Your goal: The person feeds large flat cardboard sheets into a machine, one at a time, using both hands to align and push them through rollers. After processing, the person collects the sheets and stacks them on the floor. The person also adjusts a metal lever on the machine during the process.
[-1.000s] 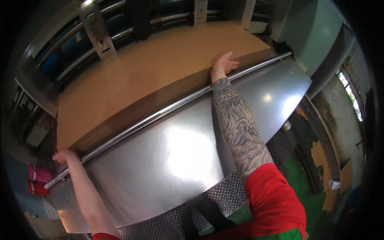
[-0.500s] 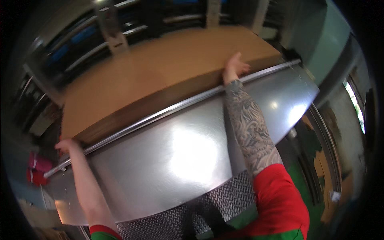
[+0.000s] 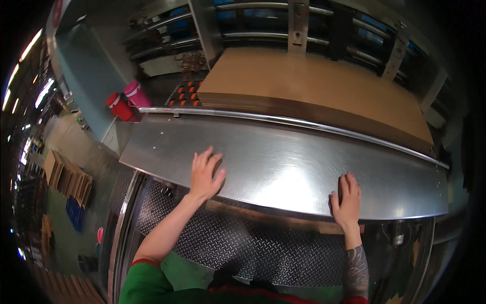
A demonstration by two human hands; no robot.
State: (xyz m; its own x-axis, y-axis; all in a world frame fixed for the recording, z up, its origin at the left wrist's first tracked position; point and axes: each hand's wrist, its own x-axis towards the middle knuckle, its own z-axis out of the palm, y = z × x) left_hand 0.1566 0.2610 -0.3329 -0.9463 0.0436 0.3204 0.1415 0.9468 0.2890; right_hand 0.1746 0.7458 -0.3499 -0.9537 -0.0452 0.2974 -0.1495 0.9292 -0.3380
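Observation:
A stack of brown cardboard sheets [image 3: 314, 83] lies behind a shiny metal rail [image 3: 283, 120], against the machine. In front of the rail is a smooth steel table [image 3: 248, 144]. My left hand [image 3: 205, 175] is over the table's near left part, fingers spread and holding nothing. Toward the right, my right hand [image 3: 348, 202] is at the table's near edge, its fingers stretched out and also holding nothing. Whether either palm rests on the steel, I cannot tell. Both hands are well apart from the cardboard.
A red container [image 3: 120, 107] and a pink container [image 3: 135, 94] stand beside the rail's left end. Orange rollers [image 3: 185, 95] show left of the stack. Below the table is a diamond-plate step [image 3: 238, 248]. More cardboard [image 3: 68, 177] stands on the floor at left.
Both hands have left the cardboard stack's ends and come back toward me over the steel table. The view has swung left, bringing the floor at left into sight.

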